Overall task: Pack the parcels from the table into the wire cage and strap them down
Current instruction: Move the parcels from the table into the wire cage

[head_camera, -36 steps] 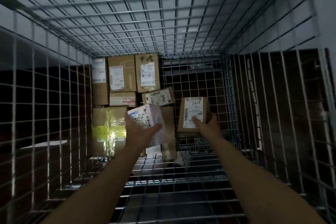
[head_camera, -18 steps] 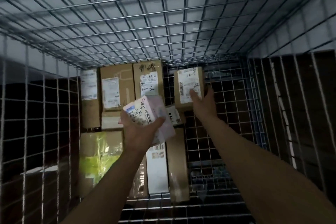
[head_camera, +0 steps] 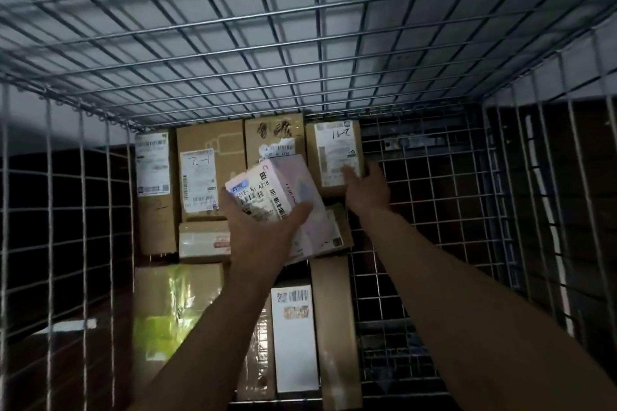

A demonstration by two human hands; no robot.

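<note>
Deep inside the grey steel wire cage (head_camera: 430, 197), toward twelve o'clock from the wearer, parcels are stacked against the rear mesh.

The left hand (head_camera: 263, 237) reaches forward near the middle of the view. It grips a pale pink and white cardboard box (head_camera: 277, 190) from below, with fingers curled up its left side and the thumb hooked over its lower right edge. That box is tilted, its barcode labels facing the camera, and it is raised in front of the stack.

At two o'clock from it, the right hand (head_camera: 365, 192) lies against the lower right corner of a brown cardboard box with a white label marked 1-2 (head_camera: 334, 150). The fingers are nearly straight across the box's face and the thumb is up beside its right edge. They are blurred, so how firmly they press cannot be told. This box sits at the right end of the top row, just under the cage roof.

- **Top row:** at nine o'clock of the 1-2 box is a brown box with black scrawl on top (head_camera: 273, 133). Next along are a brown box with a label marked 2-1 (head_camera: 207, 170) and a tall narrow brown carton with a long white label (head_camera: 155, 210).
- **Under the 2-1 box:** a low flat parcel sealed with clear tape (head_camera: 203, 240) lies here.
- **Nearer the wearer:** at seven o'clock of the held box is a large carton with shiny yellow-green wrap (head_camera: 173, 310).
- **At six o'clock:** a slim white box with a barcode (head_camera: 293, 337) stands here, with a long brown carton (head_camera: 335, 327) touching its right side.
</note>
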